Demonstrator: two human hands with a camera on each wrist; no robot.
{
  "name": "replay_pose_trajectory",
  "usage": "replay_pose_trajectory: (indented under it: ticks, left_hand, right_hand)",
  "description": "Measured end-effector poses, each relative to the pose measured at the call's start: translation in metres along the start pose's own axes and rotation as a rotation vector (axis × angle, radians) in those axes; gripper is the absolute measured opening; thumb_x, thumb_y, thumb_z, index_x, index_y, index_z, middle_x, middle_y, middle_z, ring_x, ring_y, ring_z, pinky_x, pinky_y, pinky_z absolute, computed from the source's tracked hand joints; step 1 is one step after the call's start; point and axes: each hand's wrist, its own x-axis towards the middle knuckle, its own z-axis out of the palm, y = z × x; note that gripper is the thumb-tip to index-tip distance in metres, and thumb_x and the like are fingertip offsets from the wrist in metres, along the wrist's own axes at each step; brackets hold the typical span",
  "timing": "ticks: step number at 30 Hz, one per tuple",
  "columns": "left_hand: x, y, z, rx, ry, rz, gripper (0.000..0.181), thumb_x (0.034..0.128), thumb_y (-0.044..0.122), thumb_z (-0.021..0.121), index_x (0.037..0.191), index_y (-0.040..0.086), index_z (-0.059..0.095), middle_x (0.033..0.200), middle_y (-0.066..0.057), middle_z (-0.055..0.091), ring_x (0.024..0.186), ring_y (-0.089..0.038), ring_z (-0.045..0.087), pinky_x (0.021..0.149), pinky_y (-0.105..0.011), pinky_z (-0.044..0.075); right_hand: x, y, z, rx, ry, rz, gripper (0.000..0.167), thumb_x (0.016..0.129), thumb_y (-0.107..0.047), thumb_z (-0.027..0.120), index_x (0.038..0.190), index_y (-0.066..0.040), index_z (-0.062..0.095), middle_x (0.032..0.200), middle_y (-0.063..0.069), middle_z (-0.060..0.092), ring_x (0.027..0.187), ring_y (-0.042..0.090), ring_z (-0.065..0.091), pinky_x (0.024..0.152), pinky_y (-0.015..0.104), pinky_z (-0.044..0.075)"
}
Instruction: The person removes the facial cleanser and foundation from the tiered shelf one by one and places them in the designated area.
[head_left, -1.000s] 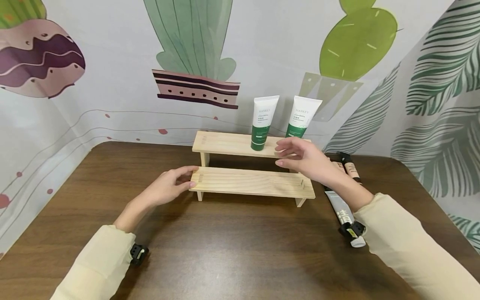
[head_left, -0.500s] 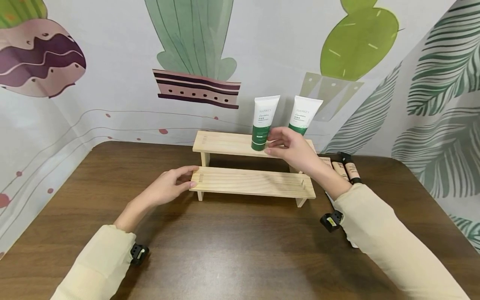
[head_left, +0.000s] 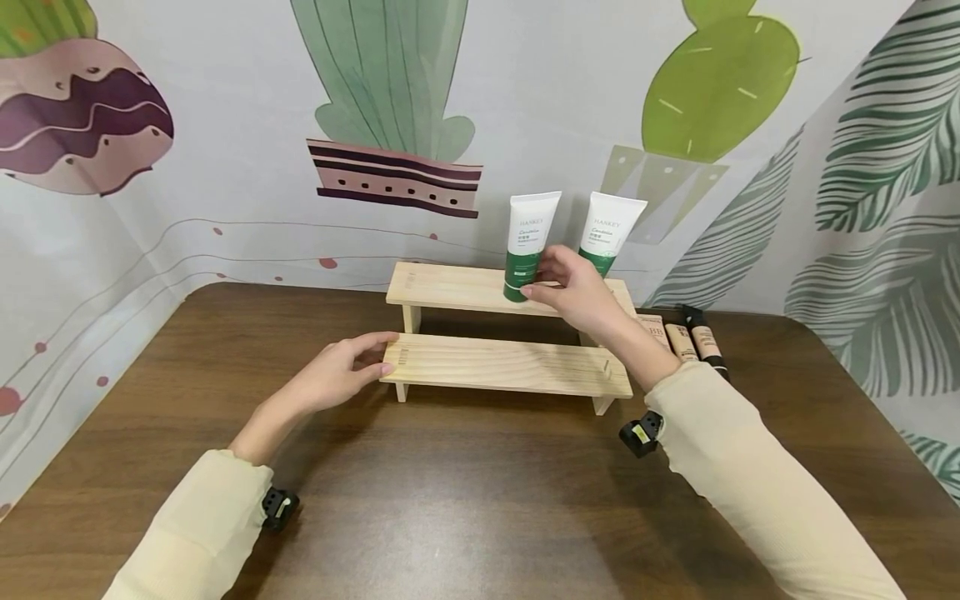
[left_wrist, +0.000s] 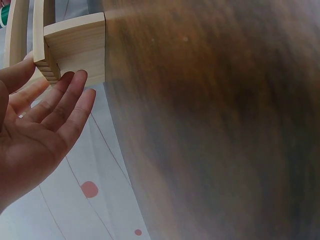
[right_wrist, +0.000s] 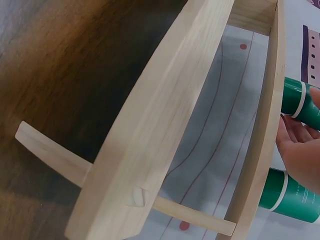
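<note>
A two-tier wooden display stand (head_left: 487, 363) rests on the table, with two white-and-green squeeze tubes standing caps down on its upper tier. My right hand (head_left: 583, 290) pinches the lower green part of the left squeeze tube (head_left: 529, 233), thumb in front and fingers behind. The right squeeze tube (head_left: 611, 223) stands behind that hand, its lower part hidden in the head view; its green cap (right_wrist: 275, 189) shows in the right wrist view. My left hand (head_left: 336, 372) holds the left end of the lower tier between thumb and forefinger; its other fingers extend beside it (left_wrist: 50, 115).
Right of the stand lie several cosmetic tubes, including a dark-capped beige tube (head_left: 707, 340) and another beige tube (head_left: 681, 340), partly covered by my right sleeve (head_left: 757, 467). A cactus-print cloth (head_left: 247, 150) hangs behind the brown table (head_left: 420, 500).
My right hand has moved left from near the right squeeze tube to the left one and now pinches it. The left hand and the stand have stayed in place.
</note>
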Motion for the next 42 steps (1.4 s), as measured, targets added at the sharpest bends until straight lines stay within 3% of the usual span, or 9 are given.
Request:
replay_pose_trajectory:
  ticks: [13,27,42]
  left_hand:
    - [0.0,0.0,0.0,-0.002,0.001,-0.002,0.043,0.0912,0.011,0.056,0.13,-0.003,0.045,0.116,-0.023,0.057,0.101,-0.03,0.057,0.082,-0.042,0.047]
    - [0.0,0.0,0.0,-0.011,0.003,0.002,0.043,0.091,0.011,0.056,0.13,-0.003,0.045,0.115,-0.023,0.057,0.1,-0.03,0.058,0.083,-0.043,0.047]
    - [0.001,-0.001,0.001,-0.011,0.006,0.009,0.043,0.0907,0.01,0.057,0.13,-0.004,0.046,0.114,-0.022,0.058,0.099,-0.028,0.059,0.082,-0.042,0.048]
  right_hand:
    - [-0.004,0.0,0.004,-0.047,0.053,-0.009,0.041,0.083,0.0,0.064,0.119,0.003,0.046,0.111,0.019,0.057,0.097,0.028,0.055,0.083,0.037,0.045]
    - [-0.009,0.001,0.005,-0.008,0.056,-0.01,0.039,0.082,0.0,0.065,0.115,0.003,0.045,0.109,0.018,0.059,0.096,0.027,0.057,0.082,0.035,0.046]
    - [-0.033,-0.002,-0.003,-0.069,0.062,-0.053,0.041,0.078,0.0,0.07,0.113,-0.001,0.048,0.102,0.015,0.062,0.091,0.024,0.059,0.079,0.036,0.048]
